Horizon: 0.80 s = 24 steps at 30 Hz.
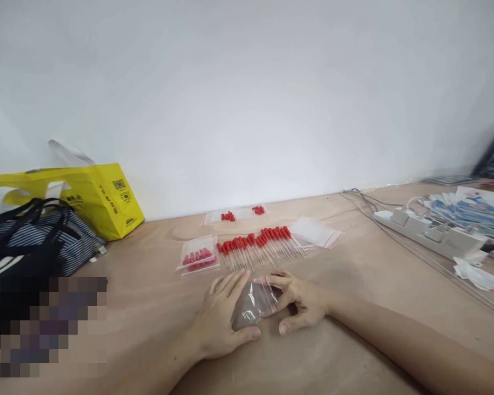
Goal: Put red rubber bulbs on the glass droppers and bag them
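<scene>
A small clear zip bag (253, 303) with red seal lines lies on the table between my hands, its sealed end toward the right. My left hand (220, 318) rests at the bag's left edge, fingers stretched out and thumb apart. At the bag's right end is my right hand (302, 302), its fingers spread and touching the bag near the seal. Just beyond my hands is a row of thin sticks with red tips (255, 241). A clear bag holding several red pieces (198, 258) sits left of the row.
Behind the row lie small red pieces (228, 216) on clear plastic and a flat zip bag (315, 231). A yellow bag (115, 200) and striped bag (74, 236) stand left. On the right are a power strip (432, 233), cables, crumpled tissue (480, 274) and printed sheets (473, 208).
</scene>
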Available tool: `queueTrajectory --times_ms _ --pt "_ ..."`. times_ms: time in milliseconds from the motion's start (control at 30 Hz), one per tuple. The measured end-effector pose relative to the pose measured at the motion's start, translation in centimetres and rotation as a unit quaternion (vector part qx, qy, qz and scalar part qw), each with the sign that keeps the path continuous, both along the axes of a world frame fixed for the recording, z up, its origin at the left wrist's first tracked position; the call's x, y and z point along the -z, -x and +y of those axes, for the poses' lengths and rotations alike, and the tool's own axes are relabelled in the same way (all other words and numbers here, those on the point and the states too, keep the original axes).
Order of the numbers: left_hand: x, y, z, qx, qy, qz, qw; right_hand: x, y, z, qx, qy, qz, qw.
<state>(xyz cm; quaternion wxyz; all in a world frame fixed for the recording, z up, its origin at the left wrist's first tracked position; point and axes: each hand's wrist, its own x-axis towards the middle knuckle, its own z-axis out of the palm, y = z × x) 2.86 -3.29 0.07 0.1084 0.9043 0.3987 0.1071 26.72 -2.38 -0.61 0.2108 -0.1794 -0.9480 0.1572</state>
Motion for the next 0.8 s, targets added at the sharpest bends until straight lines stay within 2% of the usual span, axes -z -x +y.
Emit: queueTrajectory --times_ms 133,200,233,300,400,467,633,800 --pt "-0.4 -0.2 0.2 0.005 0.055 -0.015 0.998 0.1 -0.2 0.2 -0.012 0.054 0.035 0.998" --pt "-0.4 -0.3 0.1 -0.005 0.073 -0.02 0.997 0.3 -0.3 0.6 0.015 0.1 0.077 0.992" --pt "-0.4 -0.3 0.1 -0.009 0.079 -0.02 0.997 0.3 -0.3 1.0 0.055 0.119 0.099 0.986" --pt "-0.3 -0.3 0.0 -0.02 0.087 -0.018 0.996 0.3 -0.1 2.2 0.185 0.13 0.124 0.966" --pt "-0.3 -0.4 0.0 -0.032 0.089 -0.018 0.995 -0.3 0.9 4.7 0.395 0.103 0.094 0.908" --pt "-0.4 -0.4 0.0 -0.03 0.084 -0.019 0.996 -0.9 2.2 6.5 0.465 0.097 0.071 0.877" --pt "-0.5 -0.3 0.1 -0.019 0.081 -0.014 0.996 -1.9 5.6 10.2 0.535 0.109 0.047 0.837" --pt "-0.1 -0.1 0.1 -0.008 0.073 -0.023 0.997 -2.0 7.3 11.7 0.567 0.142 0.014 0.811"
